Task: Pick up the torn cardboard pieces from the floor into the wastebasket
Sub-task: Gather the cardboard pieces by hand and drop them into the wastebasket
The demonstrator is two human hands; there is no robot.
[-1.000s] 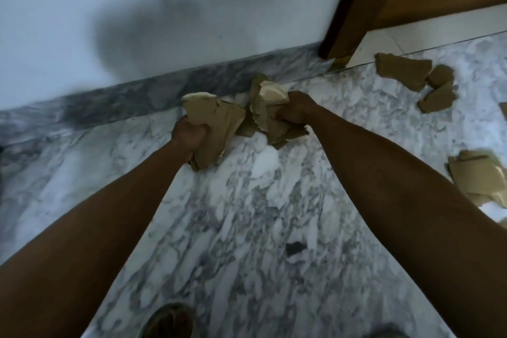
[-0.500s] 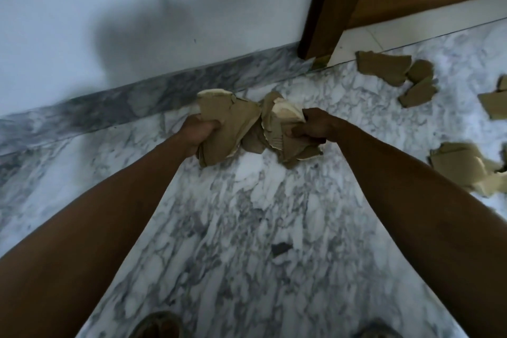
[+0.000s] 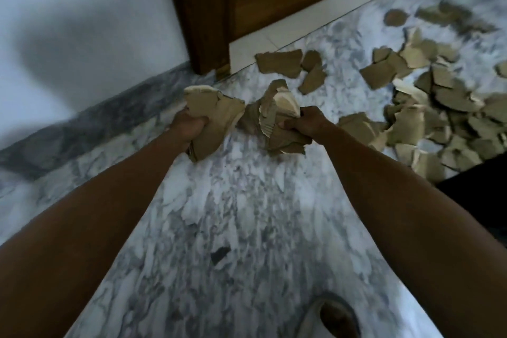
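My left hand (image 3: 189,129) is closed around a bunch of torn brown cardboard pieces (image 3: 212,115), held above the marble floor. My right hand (image 3: 303,121) grips a second bunch of cardboard pieces (image 3: 274,118) just to the right of the first. A big scatter of torn cardboard pieces (image 3: 439,107) lies on the floor at the right. A few more pieces (image 3: 279,63) lie near the door threshold. No wastebasket is clearly in view.
A dark wooden door and frame (image 3: 208,8) stand at the top middle, with a white wall (image 3: 82,22) and grey skirting (image 3: 96,118) to the left. A dark object (image 3: 482,192) shows at the right edge. A foot (image 3: 337,318) is at the bottom.
The view has swung to the right, so the large pile of pieces has come into sight. Both hands keep their bunches and have stayed close together.
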